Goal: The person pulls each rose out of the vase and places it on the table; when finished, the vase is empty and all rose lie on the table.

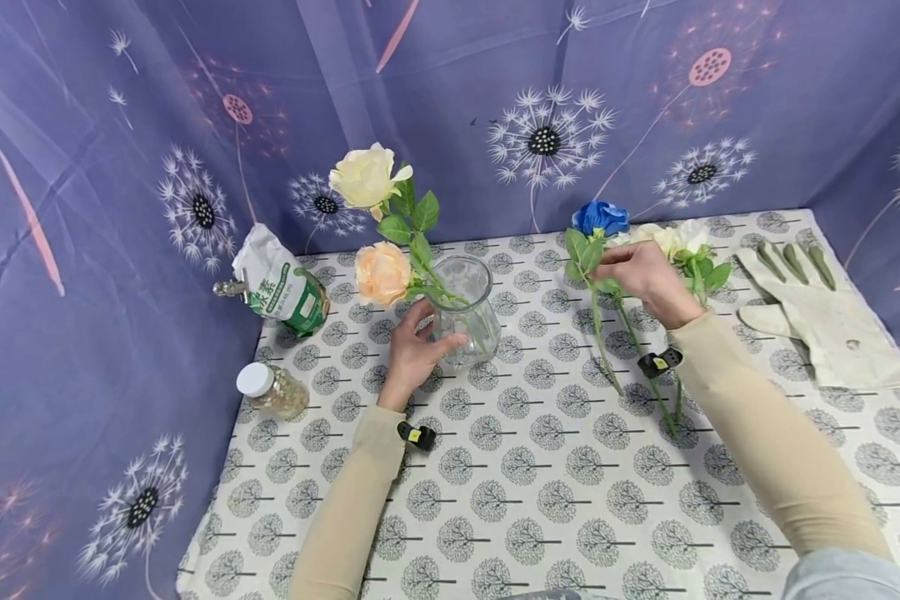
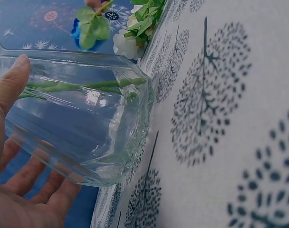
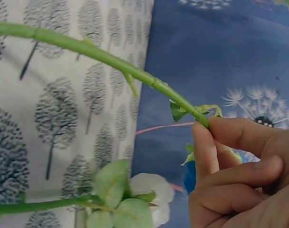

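My left hand (image 1: 411, 354) holds the clear glass vase (image 1: 484, 333) by its left side. In the left wrist view the thumb lies across the near glass of the vase (image 2: 101, 142) and the fingers curl behind it. A cream rose (image 1: 367, 177) and a peach rose (image 1: 382, 273) lean leftward out of it, their green stems inside. Over on the right, my right hand (image 1: 648, 279) pinches the stem of a blue rose (image 1: 600, 218) between thumb and index finger, just below its leaves. The right wrist view shows that green stem (image 3: 116, 61) reaching away from the fingertips.
White roses (image 1: 686, 239) lie at the back right, beneath and beside my right hand. Pale work gloves (image 1: 817, 317) rest at the far right. On the left stand a green-and-white bag (image 1: 285, 287) with a metal clip and a white-capped jar (image 1: 273, 390). Patterned curtain surrounds the table.
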